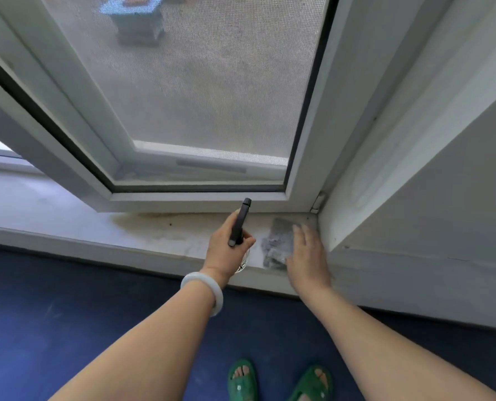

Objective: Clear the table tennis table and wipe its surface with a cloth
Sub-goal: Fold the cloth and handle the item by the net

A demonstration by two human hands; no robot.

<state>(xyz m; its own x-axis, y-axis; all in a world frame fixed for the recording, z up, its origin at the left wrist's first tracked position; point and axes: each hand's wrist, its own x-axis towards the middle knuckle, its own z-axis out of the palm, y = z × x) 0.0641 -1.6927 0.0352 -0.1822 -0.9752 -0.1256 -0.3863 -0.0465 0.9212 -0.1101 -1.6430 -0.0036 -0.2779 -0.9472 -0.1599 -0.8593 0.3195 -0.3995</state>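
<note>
Left grip (226, 254) round dark stick (239, 224), tip toward window (200, 195); right grip (307, 256) flat on cloth (278, 241)

No text, label or number can be read anywhere.

The stained window sill (154, 235) before me
1 grey cloth (278, 244) lies flat on it, close to its right corner.

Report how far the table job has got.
Done: cannot be judged, the table is out of view. In hand: the left hand grips a dark slim stick; the right hand rests flat on the grey cloth on the window sill. Left: picking up the cloth and wiping.
</note>
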